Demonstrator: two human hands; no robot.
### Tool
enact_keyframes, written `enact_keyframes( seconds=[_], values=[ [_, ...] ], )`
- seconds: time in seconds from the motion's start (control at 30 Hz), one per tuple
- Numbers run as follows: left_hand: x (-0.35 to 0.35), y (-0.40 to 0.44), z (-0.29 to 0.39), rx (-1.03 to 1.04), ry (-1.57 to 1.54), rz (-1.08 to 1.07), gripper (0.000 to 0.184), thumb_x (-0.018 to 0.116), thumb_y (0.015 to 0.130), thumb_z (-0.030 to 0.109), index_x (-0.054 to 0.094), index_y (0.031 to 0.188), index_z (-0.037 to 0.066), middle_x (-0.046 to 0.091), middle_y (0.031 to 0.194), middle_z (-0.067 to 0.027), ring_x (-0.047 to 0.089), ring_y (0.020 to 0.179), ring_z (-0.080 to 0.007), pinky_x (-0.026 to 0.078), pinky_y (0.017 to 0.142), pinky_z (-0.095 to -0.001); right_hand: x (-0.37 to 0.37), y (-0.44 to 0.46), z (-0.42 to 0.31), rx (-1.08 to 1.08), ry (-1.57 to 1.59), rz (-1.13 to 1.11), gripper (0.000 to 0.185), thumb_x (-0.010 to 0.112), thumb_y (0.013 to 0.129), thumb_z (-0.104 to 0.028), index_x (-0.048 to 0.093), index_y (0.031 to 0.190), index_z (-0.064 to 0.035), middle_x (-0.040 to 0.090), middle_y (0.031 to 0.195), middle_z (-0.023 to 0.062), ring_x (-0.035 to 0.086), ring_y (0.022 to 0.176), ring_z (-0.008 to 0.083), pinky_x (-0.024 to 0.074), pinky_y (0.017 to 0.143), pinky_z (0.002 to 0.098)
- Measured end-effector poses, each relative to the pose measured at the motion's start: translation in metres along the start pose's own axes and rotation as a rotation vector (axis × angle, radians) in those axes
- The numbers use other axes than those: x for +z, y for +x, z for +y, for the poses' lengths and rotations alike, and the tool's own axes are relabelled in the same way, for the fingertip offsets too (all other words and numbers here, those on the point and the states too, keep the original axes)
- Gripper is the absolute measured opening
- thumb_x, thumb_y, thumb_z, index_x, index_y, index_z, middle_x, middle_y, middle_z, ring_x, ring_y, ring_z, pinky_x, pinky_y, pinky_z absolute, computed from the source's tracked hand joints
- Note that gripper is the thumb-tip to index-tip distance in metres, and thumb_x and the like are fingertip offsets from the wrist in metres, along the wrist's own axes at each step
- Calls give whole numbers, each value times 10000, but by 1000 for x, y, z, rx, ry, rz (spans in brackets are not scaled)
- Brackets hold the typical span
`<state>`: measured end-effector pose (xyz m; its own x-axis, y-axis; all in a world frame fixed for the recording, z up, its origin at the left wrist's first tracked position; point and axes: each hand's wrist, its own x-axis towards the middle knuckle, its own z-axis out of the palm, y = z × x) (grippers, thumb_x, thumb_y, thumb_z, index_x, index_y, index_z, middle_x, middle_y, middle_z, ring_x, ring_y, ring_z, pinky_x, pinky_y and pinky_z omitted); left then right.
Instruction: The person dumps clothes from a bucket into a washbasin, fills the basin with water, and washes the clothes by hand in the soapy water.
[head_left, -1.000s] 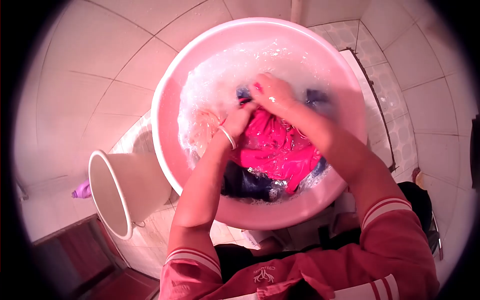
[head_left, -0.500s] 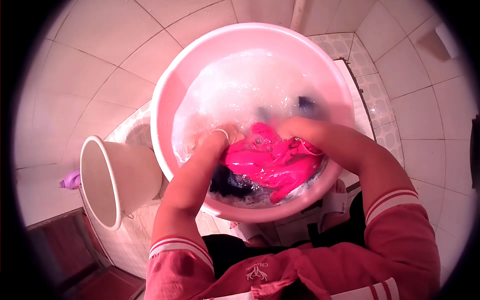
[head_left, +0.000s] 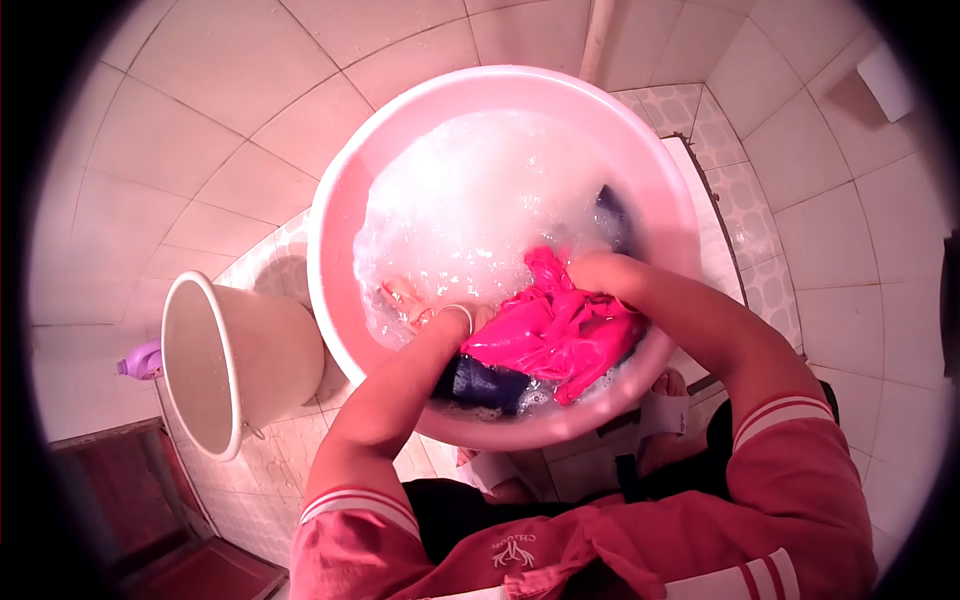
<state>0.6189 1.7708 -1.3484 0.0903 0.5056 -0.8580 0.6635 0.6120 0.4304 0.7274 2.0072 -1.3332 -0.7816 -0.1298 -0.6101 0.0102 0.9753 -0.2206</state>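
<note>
A bright pink garment (head_left: 545, 335) lies bunched and wet in a large pink basin (head_left: 335, 190) of cloudy, sudsy water. My left hand (head_left: 478, 318), with a light bracelet at its wrist, is closed on the garment's left edge. On its upper right side my right hand (head_left: 592, 272) grips the same cloth, its fingertips hidden by fabric and water. Dark blue cloth (head_left: 485, 385) shows under the pink garment near my left wrist. Another dark cloth (head_left: 612, 215) is partly sunk beyond my right hand. Something peach-coloured (head_left: 402, 300) surfaces left of my left hand.
A whitish bucket (head_left: 270, 345) lies tipped on its side left of the basin. A purple bottle (head_left: 142, 360) is behind it. Tiled walls (head_left: 250, 70) surround the basin, and my slippered feet (head_left: 665, 410) are just below its near rim.
The pink garment is bunched more tightly, and more of the dark blue cloth shows at its lower left. My left hand has shifted slightly right and down. The peach-coloured thing shows more clearly.
</note>
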Motion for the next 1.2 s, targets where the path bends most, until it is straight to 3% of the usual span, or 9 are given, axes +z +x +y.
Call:
enact_keyframes(
  seconds=[0.13,0.3,0.47,0.67,0.8,0.87,1.03,1.1,1.2],
  values=[
    [-31,-48,9,35,439,185,387,538,853,317,672,1115,66,629,1164,-174,598,1096,-318,467,933,-393,-75,-14,-29,59,-59,271,244,528,871,-210,685,940,-36,666,847,206,652,844,361,512,775,439],
    [-71,-62,-12,191,-645,862,335,623,790,179,648,1105,69,683,988,-138,636,961,-267,482,883,-358,-147,-10,-63,-230,305,589,298,544,888,-275,656,850,-2,649,821,241,652,805,351,513,723,425],
    [-92,-96,-11,584,-1256,495,302,625,851,154,622,1128,33,666,1042,-74,616,975,-204,480,880,-336,-221,0,-79,-221,819,675,359,577,925,-343,624,986,8,654,859,96,596,796,146,481,705,341],
    [-128,-100,-108,865,-1742,904,377,621,901,301,589,1151,20,661,1014,-100,625,910,-161,511,817,-301,-212,100,-10,30,785,950,436,653,815,-327,605,1075,20,676,958,166,651,915,291,497,835,353],
    [-92,-19,-137,63,-594,1630,625,659,871,348,427,1379,68,631,1130,-127,601,1016,-222,469,908,-325,-144,147,-28,-285,341,961,484,653,772,-267,558,1201,-65,638,1073,207,608,1005,382,464,896,422],
    [-80,-56,-119,191,-1141,1116,556,698,851,276,501,1321,55,644,1110,-125,607,1006,-212,479,895,-315,-132,148,-57,-155,440,560,442,650,756,-258,594,1168,-108,645,1037,211,617,966,384,478,867,423],
    [-94,-88,-156,397,-1768,976,293,620,893,281,645,1069,48,677,1001,-77,638,951,-199,528,817,-348,-158,163,-37,-6,754,493,285,628,789,-248,669,1015,-78,682,867,171,671,827,247,515,741,348],
    [-91,-71,-147,366,-1886,931,324,576,916,327,635,1078,53,674,1013,-73,639,950,-206,530,817,-356,-148,181,-40,-117,1664,368,242,593,847,-231,643,962,-23,658,872,79,644,825,187,506,745,324],
    [-94,-49,-138,774,-2067,710,311,506,955,341,605,1087,77,648,1033,-68,615,955,-201,501,876,-367,-132,195,-107,-277,1273,540,220,589,885,-212,638,958,-10,639,908,54,605,885,152,483,802,301]
  ],
)
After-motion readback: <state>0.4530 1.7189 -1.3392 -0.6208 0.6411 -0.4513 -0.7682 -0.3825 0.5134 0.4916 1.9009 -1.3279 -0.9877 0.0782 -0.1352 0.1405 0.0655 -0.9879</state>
